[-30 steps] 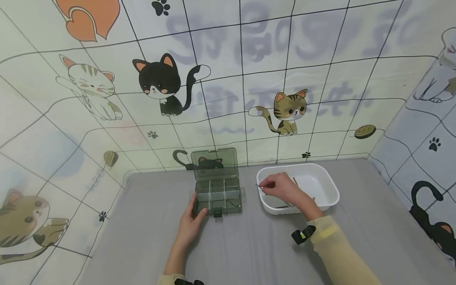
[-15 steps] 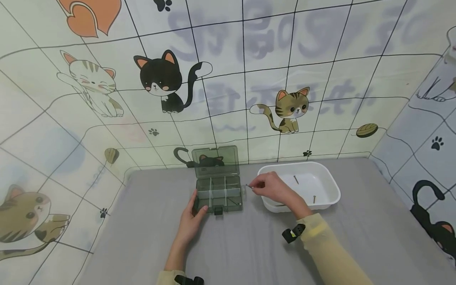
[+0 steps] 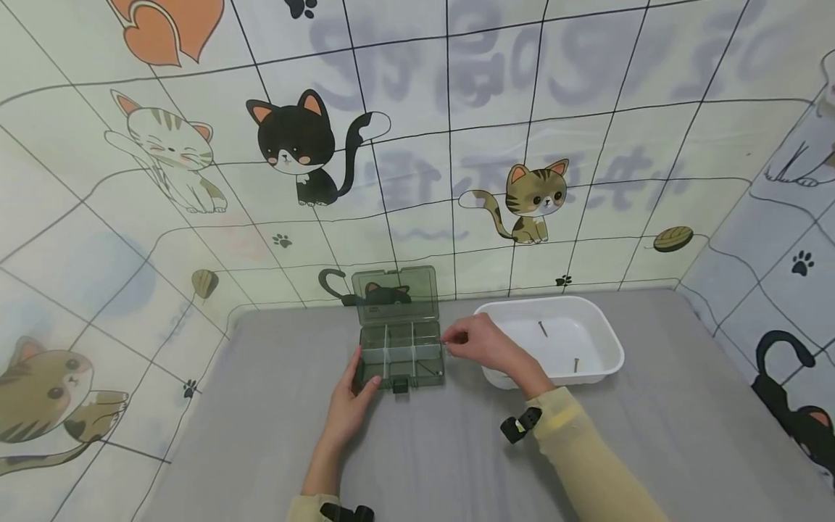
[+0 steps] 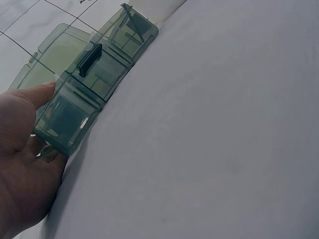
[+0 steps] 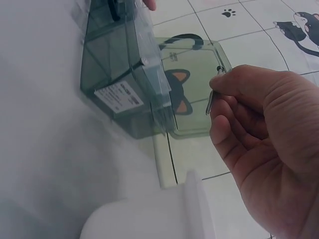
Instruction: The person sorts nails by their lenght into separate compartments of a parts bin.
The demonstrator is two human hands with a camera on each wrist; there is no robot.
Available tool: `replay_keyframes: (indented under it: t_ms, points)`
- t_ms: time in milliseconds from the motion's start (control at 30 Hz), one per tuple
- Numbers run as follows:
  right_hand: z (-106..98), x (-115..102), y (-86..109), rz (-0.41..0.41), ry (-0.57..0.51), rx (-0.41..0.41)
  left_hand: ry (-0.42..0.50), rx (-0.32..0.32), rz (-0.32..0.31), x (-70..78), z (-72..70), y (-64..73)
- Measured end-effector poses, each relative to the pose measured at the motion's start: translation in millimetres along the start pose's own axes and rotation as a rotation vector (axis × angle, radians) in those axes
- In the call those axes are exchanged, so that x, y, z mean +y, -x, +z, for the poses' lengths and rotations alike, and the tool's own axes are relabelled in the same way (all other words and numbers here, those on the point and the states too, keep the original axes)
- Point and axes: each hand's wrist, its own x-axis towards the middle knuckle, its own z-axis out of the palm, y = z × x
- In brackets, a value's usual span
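Observation:
A translucent green compartment box [image 3: 373, 337] stands on the table, its lid [image 3: 396, 308] raised against the wall. My left hand [image 3: 346, 409] grips the box's left side, with the thumb [image 4: 42, 94] along the front edge. A screw [image 3: 427, 370] leans inside the front right compartment. At the box's right edge is my right hand [image 3: 485, 344], pinching another screw [image 5: 209, 103] between thumb and fingertips. The right wrist view shows that screw's head up and its tip down, with the lid behind it.
Right of the box sits a white plastic tray [image 3: 596, 326], close beneath my right forearm. Inside it lie loose screws, one screw [image 3: 543, 329] toward the back and one screw [image 3: 576, 365] near the front. A cat-patterned sheet [image 3: 417, 239] hangs right behind the grey tabletop [image 3: 261, 406].
My right hand has moved left from over the white tray to the box's right edge, still pinching the screw. The left hand keeps its grip on the box.

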Motion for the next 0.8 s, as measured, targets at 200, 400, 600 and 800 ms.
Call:
replay_keyframes:
  t_ms: [200, 400, 600, 800]
  points:
    - [5.0, -6.8, -4.5, -0.003, 0.002, -0.019, 0.012, 0.004, -0.002, 2.5, 0.4, 0.3]
    - [8.9, -12.8, -8.4, -0.007, 0.024, -0.034, 0.012, 0.01, -0.001, 2.6, 0.5, 0.6]
    - [12.8, -16.9, -11.2, -0.014, 0.011, -0.051, 0.016, 0.008, 0.0, 2.1, 0.5, 0.2]
    - [18.9, -15.8, -15.0, -0.049, 0.042, -0.046, 0.013, 0.01, 0.012, 1.1, 0.9, -0.2]
